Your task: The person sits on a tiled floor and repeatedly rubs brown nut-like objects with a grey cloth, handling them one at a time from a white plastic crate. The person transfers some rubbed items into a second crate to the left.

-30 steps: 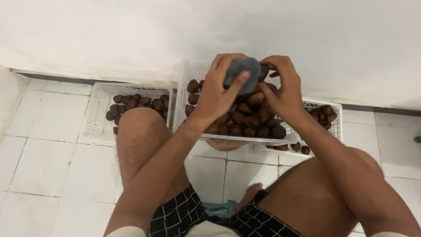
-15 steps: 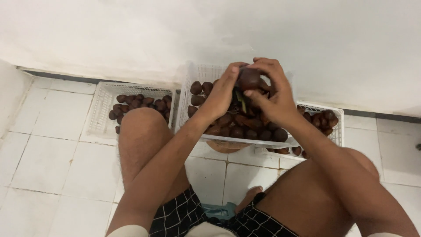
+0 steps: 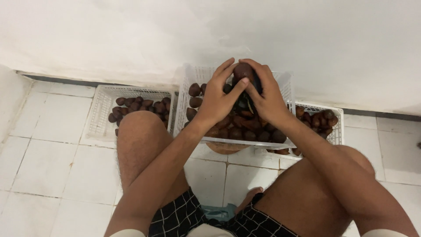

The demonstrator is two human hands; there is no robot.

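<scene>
3 white baskets (image 3: pixel 237 79) are sitting on the tiled floor (image 3: pixel 52 158). Above the middle one, the left hand (image 3: pixel 217 98) and right hand (image 3: pixel 267 98) are pinching 1 dark fruit (image 3: pixel 243 70); if either is slipping, it is probably dropping among the others.

The person wears black shorts (image 3: pixel 184 219) with a thin white check pattern, the grid lines forming small squares across both legs. A pale, off-white shirt hem (image 3: pixel 206 231) shows at the bottom edge between the thighs. Arms are bare to the frame edge; no sleeves are visible. Left hand (image 3: pixel 218 102) and right hand (image 3: pixel 266 100) carry no gloves, rings or watch. Legs are bare below the shorts.
</scene>
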